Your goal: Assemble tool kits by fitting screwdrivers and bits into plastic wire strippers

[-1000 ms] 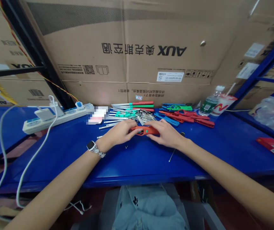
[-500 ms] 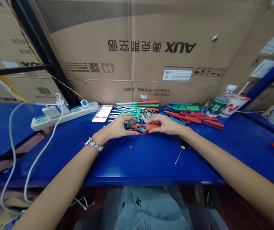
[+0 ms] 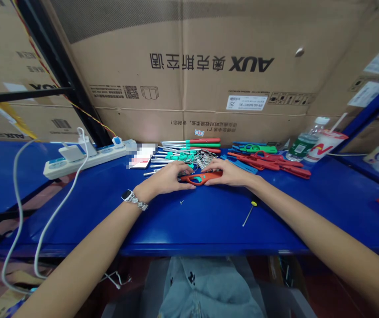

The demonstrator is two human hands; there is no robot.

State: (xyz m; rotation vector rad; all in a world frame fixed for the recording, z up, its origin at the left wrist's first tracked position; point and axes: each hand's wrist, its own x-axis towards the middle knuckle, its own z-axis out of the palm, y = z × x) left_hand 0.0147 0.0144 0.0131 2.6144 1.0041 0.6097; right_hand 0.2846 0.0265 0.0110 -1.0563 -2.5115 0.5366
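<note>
An orange-red lighter casing (image 3: pixel 206 177) with a green trigger piece in its loop lies level between my hands, low over the blue table. My right hand (image 3: pixel 231 173) is closed on its right end, thumb below and fingers above. My left hand (image 3: pixel 169 176) curls round its left end, thumb and fingers pressed to it. Just behind are green trigger pieces (image 3: pixel 176 156), a heap of small metal parts (image 3: pixel 209 158) and metal tubes (image 3: pixel 159 161). Red and green handled rods (image 3: pixel 206 141) lie further back.
Red casings (image 3: pixel 275 163), green ones (image 3: pixel 259 149) and a blue one (image 3: pixel 242 166) lie right. Behind them stand a bottle (image 3: pixel 304 143) and a cup (image 3: pixel 325 145). A yellow-tipped screwdriver (image 3: pixel 249 213) lies in front; a power strip (image 3: pixel 86 159) and phone (image 3: pixel 143 155) are left.
My left hand has shifted slightly right and closed in on the casing's left end, uncovering more metal tubes behind. My right hand has barely moved.
</note>
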